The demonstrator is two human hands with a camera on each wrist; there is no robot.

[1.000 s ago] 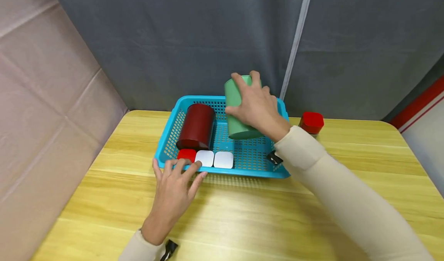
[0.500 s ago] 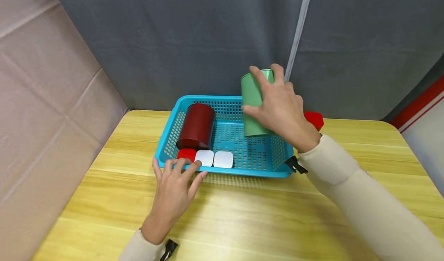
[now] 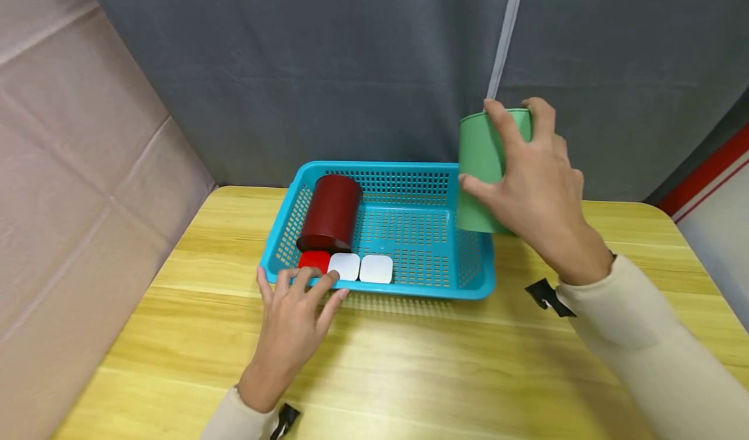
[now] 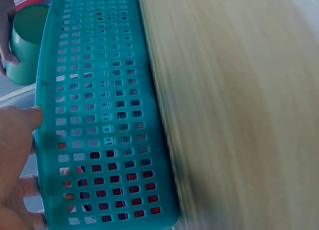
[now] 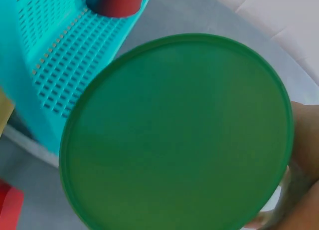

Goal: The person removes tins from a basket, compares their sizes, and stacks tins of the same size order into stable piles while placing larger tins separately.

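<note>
In the head view my right hand (image 3: 535,186) grips a green canister (image 3: 482,173) from above and behind, fingers spread over its top edge and thumb on its side. It is held in the air just past the right end of a blue plastic basket (image 3: 462,289). The canister's round green end (image 5: 179,135) fills the right wrist view. My left hand (image 3: 295,316) holds the front rim of the basket, fingers over it and thumb outside. Inside the basket lie a dark red cylinder (image 3: 332,212), a red square lid (image 3: 315,260) and two white square lids (image 3: 344,266).
The basket stands on a wooden table (image 3: 374,368). A grey curtain (image 3: 328,69) hangs behind it. A red object (image 5: 10,205) shows at the lower left of the right wrist view. A pale quilted panel (image 3: 76,167) lies along the left.
My right hand has carried the green canister rightward from over the basket to beyond its right end. The red-topped jar is now hidden behind that hand. My left hand stays on the rim.
</note>
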